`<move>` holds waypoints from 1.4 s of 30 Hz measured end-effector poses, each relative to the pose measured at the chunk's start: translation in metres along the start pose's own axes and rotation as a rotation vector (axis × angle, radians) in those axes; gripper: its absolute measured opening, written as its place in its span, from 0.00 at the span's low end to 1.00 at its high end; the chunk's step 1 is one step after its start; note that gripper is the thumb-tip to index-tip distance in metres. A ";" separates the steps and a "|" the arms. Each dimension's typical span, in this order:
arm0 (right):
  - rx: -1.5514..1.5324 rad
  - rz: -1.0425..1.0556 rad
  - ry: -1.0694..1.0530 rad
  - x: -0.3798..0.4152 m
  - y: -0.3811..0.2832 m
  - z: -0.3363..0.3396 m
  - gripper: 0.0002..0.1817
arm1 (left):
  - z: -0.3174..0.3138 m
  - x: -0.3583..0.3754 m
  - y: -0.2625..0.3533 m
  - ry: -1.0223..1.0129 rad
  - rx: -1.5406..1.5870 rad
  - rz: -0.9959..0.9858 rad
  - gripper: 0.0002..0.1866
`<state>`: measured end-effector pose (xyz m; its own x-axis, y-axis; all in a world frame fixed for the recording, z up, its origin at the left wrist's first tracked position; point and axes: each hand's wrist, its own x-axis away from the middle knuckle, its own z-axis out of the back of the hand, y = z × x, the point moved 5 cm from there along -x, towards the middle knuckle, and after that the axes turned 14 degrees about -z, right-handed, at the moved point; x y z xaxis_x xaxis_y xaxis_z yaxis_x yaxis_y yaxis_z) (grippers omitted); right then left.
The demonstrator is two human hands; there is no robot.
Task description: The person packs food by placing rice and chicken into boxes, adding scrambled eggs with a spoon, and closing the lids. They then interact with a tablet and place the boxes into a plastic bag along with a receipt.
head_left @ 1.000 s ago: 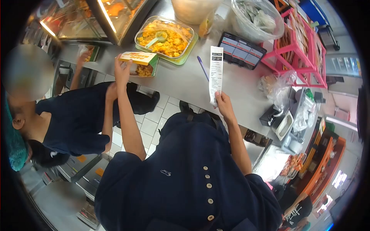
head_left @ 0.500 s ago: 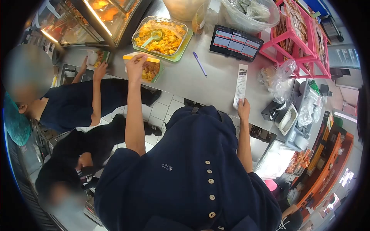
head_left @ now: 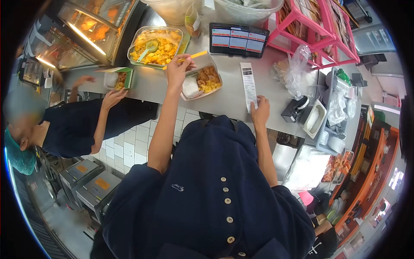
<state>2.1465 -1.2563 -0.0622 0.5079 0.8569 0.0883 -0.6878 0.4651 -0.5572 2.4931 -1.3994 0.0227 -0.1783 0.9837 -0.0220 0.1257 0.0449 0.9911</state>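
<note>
My left hand (head_left: 177, 71) pinches the raised, yellow-edged lid of a takeaway box (head_left: 188, 96) on the counter's near edge. White rice (head_left: 190, 87), a brown piece of food and yellow chunks (head_left: 209, 87) fill the open box. Over at the right, my right hand (head_left: 260, 111) rests by the lower end of a long printed receipt (head_left: 248, 86). Its fingers are apart, with one touching the paper, which lies flat on the metal counter.
A food tray with a spoon (head_left: 151, 46) stands behind my left hand, beside a lit display case (head_left: 84, 36). A tablet (head_left: 238, 39), pink baskets (head_left: 304, 30) and plastic bags (head_left: 297, 71) line the back and right. At left, a co-worker (head_left: 69, 123) handles another box (head_left: 123, 80).
The takeaway box has moved right along the counter with my left hand, and its food now shows. My right hand has loosened from the receipt. Another person at lower left has left view.
</note>
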 end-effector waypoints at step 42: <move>0.687 1.136 -1.057 -0.136 -0.308 -0.226 0.23 | -0.161 0.170 -0.112 -0.710 -1.030 -0.582 0.12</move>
<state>2.4067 -1.5665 -0.0893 -0.7103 0.4325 0.5554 -0.6604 -0.6825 -0.3130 2.2917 -1.2654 -0.0703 0.6145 0.7587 -0.2164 -0.6221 0.6347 0.4584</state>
